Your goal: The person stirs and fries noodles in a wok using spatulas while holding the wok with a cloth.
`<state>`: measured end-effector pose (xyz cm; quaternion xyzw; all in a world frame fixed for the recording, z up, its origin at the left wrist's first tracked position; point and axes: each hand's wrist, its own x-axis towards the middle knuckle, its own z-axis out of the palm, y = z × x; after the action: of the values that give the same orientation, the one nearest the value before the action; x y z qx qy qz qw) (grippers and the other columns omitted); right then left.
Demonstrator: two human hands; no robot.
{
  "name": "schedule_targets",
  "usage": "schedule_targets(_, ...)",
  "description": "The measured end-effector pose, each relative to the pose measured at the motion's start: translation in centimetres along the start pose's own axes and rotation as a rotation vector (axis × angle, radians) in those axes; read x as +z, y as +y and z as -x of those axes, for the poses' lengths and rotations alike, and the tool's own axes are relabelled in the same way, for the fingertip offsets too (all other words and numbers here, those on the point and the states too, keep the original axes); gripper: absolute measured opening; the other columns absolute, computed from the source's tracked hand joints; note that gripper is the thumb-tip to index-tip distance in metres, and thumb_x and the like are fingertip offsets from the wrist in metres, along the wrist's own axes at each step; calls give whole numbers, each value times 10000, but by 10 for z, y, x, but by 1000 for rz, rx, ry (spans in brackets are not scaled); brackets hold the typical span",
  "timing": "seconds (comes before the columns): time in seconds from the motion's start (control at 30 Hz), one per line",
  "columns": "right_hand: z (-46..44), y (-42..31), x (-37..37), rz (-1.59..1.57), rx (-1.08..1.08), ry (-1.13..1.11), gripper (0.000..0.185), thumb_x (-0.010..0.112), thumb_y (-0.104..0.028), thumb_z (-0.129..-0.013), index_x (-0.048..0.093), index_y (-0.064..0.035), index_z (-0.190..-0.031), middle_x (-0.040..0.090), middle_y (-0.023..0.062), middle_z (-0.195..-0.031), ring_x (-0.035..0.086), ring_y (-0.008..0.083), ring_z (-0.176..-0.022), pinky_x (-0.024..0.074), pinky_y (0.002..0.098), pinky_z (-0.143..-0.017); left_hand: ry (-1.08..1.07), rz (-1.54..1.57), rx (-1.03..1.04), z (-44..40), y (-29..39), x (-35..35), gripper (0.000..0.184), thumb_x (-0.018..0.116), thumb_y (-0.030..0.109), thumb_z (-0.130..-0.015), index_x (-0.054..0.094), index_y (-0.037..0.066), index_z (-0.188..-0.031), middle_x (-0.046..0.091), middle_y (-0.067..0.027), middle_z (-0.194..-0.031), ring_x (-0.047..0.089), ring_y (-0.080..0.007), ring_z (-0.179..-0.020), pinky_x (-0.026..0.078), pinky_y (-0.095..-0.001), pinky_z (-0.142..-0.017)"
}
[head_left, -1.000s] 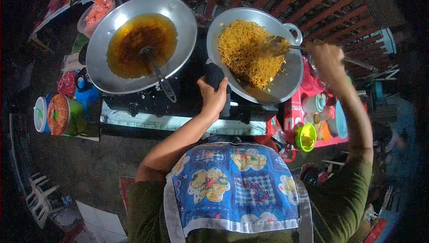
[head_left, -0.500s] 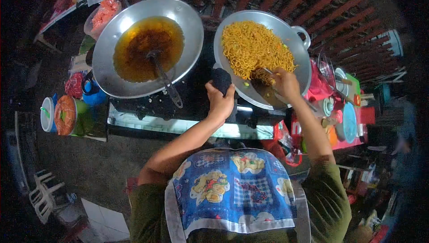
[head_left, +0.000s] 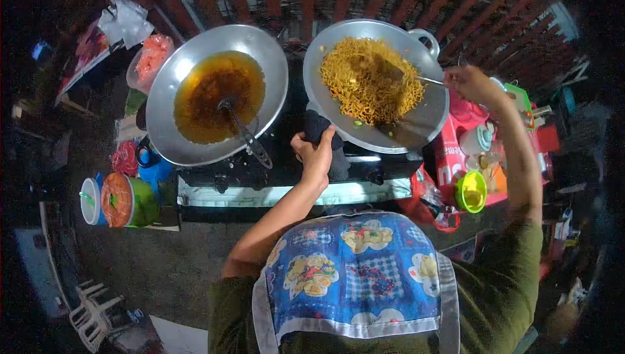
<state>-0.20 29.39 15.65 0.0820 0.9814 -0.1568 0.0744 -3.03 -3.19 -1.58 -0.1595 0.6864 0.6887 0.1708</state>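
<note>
My left hand is closed around a dark cloth at the near left edge of the right wok; the cloth covers whatever is under it. Yellow noodles fill much of that wok, with a few green bits among them. Out past the wok's right rim, my right hand grips a spatula by its thin metal handle. The spatula's far end reaches over the noodles, where its blade looks dark and blurred.
On the left, another wok holds brownish-yellow oil, with a metal utensil resting in it. A pink-filled tub and several buckets stand farther left. Right of the stove are a yellow-green cup and a red cloth.
My right hand has lifted from down in the wok out past its right rim, and the spatula now lies across the noodles. The noodles have shifted. My left hand keeps hold of the cloth.
</note>
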Motion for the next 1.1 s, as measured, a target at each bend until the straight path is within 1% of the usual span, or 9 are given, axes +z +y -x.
schedule_targets(0.2, 13, -47, -37, 112, 170, -181, 257, 579, -233, -796, 617, -63, -985, 626, 94, -795, 583, 169, -647, 462, 321, -582, -120, 214, -57, 10, 11, 1, 681, 637, 348, -763, 200, 23, -1172, 324, -148, -1153, 349, -209, -1084, 277, -329, -944)
schedule_targets(0.3, 15, -44, -35, 420, -52, -161, 256, 596, -292, -758, 633, -99, -921, 632, 91, -839, 608, 237, -728, 478, 363, -639, -170, 228, -109, 10, 19, 2, 638, 589, 333, -811, 164, 39, -1186, 352, -145, -1157, 367, -198, -1085, 287, -319, -940)
schedule_targets(0.37, 18, -62, -27, 638, 39, -493, 253, 598, -337, -736, 638, -132, -878, 620, 92, -873, 594, 285, -797, 480, 378, -683, -176, 195, -143, 9, 17, 3, 614, 564, 323, -833, 150, 46, -1193, 367, -149, -1161, 379, -197, -1085, 291, -315, -939)
schedule_targets(0.5, 2, -43, 86, 176, -165, -194, 202, 544, -254, -807, 584, -106, -938, 610, 139, -870, 584, 308, -831, 456, 421, -697, -232, 182, -45, 9, 15, 5, 591, 533, 308, -857, 141, 43, -1212, 380, -156, -1168, 396, -195, -1083, 291, -303, -942)
schedule_targets(0.67, -23, -91, 152, 21, 175, 268, 165, 542, -180, -809, 576, -47, -900, 574, 205, -698, 586, 341, -676, 448, 428, -626, -169, 133, -78, 10, 17, 6, 573, 551, 298, -848, 175, 46, -1199, 382, -149, -1161, 405, -203, -1070, 303, -306, -928)
schedule_targets(0.83, -8, -35, 116, -251, 207, 304, 127, 537, -112, -809, 593, -28, -885, 578, 167, -671, 560, 229, -599, 436, 348, -579, -223, 132, -45, 10, 20, -3, 682, 574, 343, -825, 130, 37, -1241, 337, -154, -1217, 358, -215, -1121, 278, -328, -957)
schedule_targets(0.9, 8, -8, 96, -172, -103, 354, 149, 545, -132, -818, 591, -11, -891, 594, 154, -700, 561, 210, -613, 440, 337, -596, -241, 111, -80, 8, 15, -5, 772, 578, 377, -815, 75, 34, -1290, 297, -155, -1276, 314, -226, -1178, 248, -351, -995)
schedule_targets(1.0, 39, -39, 56, -203, 199, 239, 174, 555, -134, -807, 591, -8, -921, 614, 152, -747, 588, 219, -661, 452, 336, -637, -209, 111, 19, -1, 5, -3, 774, 572, 366, -821, 56, 35, -1294, 298, -154, -1276, 317, -229, -1172, 245, -348, -994)
schedule_targets(1.1, 47, -65, 63, -180, 16, 161, 192, 549, -150, -802, 595, -29, -944, 610, 181, -755, 609, 287, -703, 464, 371, -652, -109, 57, 21, 4, 10, 3, 648, 572, 341, -827, 163, 23, -1215, 329, -183, -1180, 377, -234, -1079, 296, -321, -928)
